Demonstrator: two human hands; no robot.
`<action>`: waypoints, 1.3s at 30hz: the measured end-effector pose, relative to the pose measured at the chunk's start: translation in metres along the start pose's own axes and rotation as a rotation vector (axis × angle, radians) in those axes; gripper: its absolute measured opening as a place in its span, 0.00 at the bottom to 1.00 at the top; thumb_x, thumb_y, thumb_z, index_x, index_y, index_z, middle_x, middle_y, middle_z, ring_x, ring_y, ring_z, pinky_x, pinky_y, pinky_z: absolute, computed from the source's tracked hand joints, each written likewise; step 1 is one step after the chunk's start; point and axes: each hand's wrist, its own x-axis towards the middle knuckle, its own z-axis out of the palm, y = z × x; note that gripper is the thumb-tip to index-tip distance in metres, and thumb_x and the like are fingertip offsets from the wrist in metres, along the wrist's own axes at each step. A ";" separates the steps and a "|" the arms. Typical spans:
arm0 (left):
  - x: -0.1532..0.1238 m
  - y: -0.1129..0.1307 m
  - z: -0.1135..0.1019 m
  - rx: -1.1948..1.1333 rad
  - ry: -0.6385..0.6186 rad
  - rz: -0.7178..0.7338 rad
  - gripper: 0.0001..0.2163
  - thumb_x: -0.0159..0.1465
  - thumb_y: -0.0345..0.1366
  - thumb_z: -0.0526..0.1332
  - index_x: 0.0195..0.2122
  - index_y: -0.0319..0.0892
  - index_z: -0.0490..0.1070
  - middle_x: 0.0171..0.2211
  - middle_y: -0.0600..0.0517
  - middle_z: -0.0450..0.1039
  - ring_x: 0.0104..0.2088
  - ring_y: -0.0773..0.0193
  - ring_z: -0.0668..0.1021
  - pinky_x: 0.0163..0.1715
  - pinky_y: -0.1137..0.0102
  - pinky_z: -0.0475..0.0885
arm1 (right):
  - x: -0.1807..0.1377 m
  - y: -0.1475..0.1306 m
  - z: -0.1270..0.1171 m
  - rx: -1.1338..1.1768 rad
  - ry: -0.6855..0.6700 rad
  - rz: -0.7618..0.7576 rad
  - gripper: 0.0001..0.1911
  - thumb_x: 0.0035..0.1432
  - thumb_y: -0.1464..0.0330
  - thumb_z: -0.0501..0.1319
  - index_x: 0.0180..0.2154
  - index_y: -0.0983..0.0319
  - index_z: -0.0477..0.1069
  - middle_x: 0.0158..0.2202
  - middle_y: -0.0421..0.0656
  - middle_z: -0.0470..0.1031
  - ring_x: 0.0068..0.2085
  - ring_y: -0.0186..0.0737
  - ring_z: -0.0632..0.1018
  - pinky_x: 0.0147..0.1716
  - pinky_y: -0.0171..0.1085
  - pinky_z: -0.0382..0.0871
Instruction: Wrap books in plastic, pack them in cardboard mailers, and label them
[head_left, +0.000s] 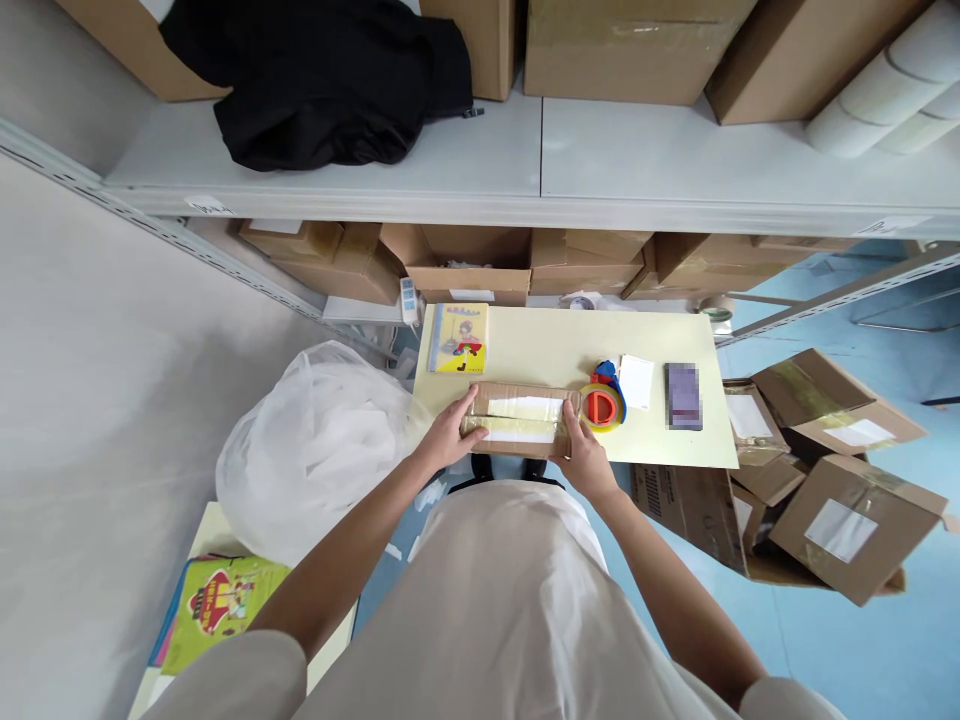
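Note:
Between my two hands is a small taped cardboard box (517,447), held at the front edge of a pale yellow table (540,340). A white strip and clear tape run along its top. My left hand (448,436) grips its left end, thumb on top. At the right end, my right hand (586,458) has its thumb along the side and the other fingers partly hidden. Just right of the box lies a red and blue tape dispenser (602,402). A white paper slip (636,382) and a purple pixelated item (683,396) lie farther right. A yellow picture book (458,340) sits at the table's back left.
A large bag of white wrapping (322,450) stands left of the table. Colourful packs (221,605) lie on a lower surface. Labelled cartons (855,525) are piled at the right. Ahead, a metal shelf (480,205) holds boxes, black clothing (330,80) and white rolls (892,90).

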 end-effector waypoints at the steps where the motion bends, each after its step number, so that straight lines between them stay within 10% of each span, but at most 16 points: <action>1: -0.005 0.000 0.001 0.005 -0.009 -0.011 0.36 0.62 0.42 0.59 0.67 0.42 0.44 0.61 0.42 0.61 0.60 0.53 0.66 0.58 0.59 0.63 | -0.004 0.001 0.002 0.001 -0.010 -0.006 0.55 0.46 0.72 0.64 0.67 0.52 0.32 0.59 0.54 0.63 0.50 0.60 0.75 0.42 0.51 0.73; 10: -0.001 -0.011 0.021 0.028 -0.055 -0.065 0.33 0.64 0.41 0.55 0.67 0.42 0.43 0.62 0.42 0.60 0.60 0.55 0.67 0.56 0.58 0.66 | -0.004 0.023 0.025 0.044 0.032 -0.029 0.51 0.48 0.75 0.60 0.67 0.50 0.34 0.59 0.51 0.64 0.50 0.54 0.75 0.42 0.47 0.74; 16: 0.027 0.001 0.028 0.306 0.152 -0.035 0.26 0.66 0.42 0.54 0.62 0.37 0.57 0.65 0.36 0.52 0.64 0.47 0.59 0.61 0.51 0.55 | 0.036 0.019 0.017 0.064 0.021 -0.029 0.50 0.49 0.74 0.61 0.67 0.53 0.36 0.60 0.53 0.62 0.52 0.59 0.73 0.45 0.54 0.72; 23: 0.016 0.013 0.048 0.470 -0.029 0.110 0.26 0.65 0.36 0.54 0.65 0.42 0.53 0.66 0.41 0.52 0.66 0.47 0.53 0.62 0.46 0.46 | 0.036 0.050 0.001 0.195 0.031 -0.142 0.45 0.55 0.59 0.60 0.67 0.58 0.39 0.67 0.52 0.50 0.65 0.56 0.56 0.57 0.55 0.59; 29: 0.016 0.006 0.049 0.502 -0.051 0.116 0.29 0.65 0.39 0.54 0.66 0.41 0.50 0.66 0.41 0.49 0.66 0.46 0.52 0.62 0.47 0.47 | 0.059 0.097 -0.013 0.059 0.414 0.315 0.37 0.56 0.57 0.57 0.61 0.69 0.53 0.58 0.62 0.61 0.60 0.63 0.62 0.56 0.60 0.57; 39: 0.015 0.010 0.048 0.613 -0.093 0.098 0.28 0.66 0.42 0.50 0.66 0.38 0.49 0.67 0.42 0.48 0.67 0.48 0.51 0.61 0.49 0.52 | 0.098 0.120 -0.017 -0.061 0.124 0.683 0.22 0.43 0.73 0.63 0.44 0.68 0.67 0.45 0.59 0.71 0.48 0.59 0.73 0.46 0.50 0.67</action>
